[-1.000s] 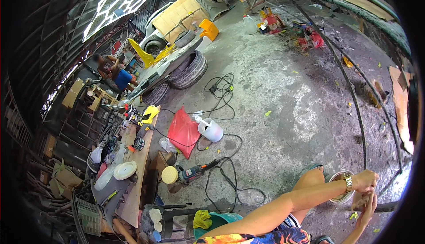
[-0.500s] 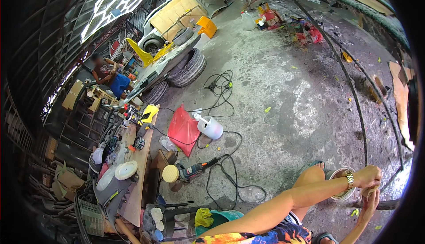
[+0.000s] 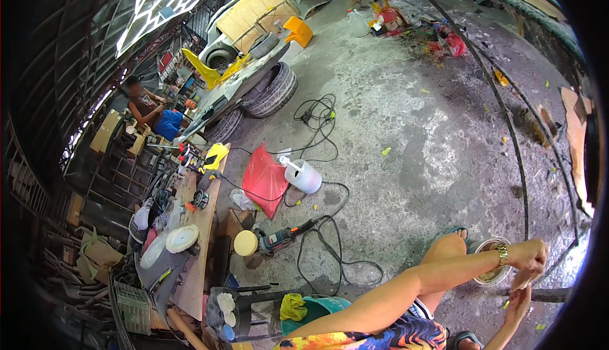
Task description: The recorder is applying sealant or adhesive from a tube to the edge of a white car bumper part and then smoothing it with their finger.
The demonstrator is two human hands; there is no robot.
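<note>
Rough grey concrete floor (image 3: pixel 406 134), stained and cracked, is seen across the workshop. Far to the left of the hands, one long wooden workbench (image 3: pixel 202 248) is crowded with tools and two flat white discs (image 3: pixel 182 237). Nearer, one polisher (image 3: pixel 269 241) with a round yellow foam pad is laid on the floor, its black cable (image 3: pixel 336 248) looped in coils. One red plastic bag (image 3: pixel 265 178) and one white plastic watering jug (image 3: pixel 303 176) are set above it, well away from the hands. One seated person (image 3: pixel 152 112) is seen far off beside a car body (image 3: pixel 247 74).

One round metal tin (image 3: pixel 490 277), shallow and rimmed, with brownish paste inside, is placed just left of and below the left hand (image 3: pixel 530 255), near a sandalled foot. A gold wristwatch (image 3: pixel 502 255) is worn on that wrist. The left hand is curled downward, fingers bent; whether anything is gripped in it cannot be told. Directly beneath it, the right hand (image 3: pixel 519 302) is raised, fingers pointing up towards the left hand, almost touching; its grasp cannot be told either. One dark curved pipe (image 3: pixel 550 295) is laid just right of both hands.
</note>
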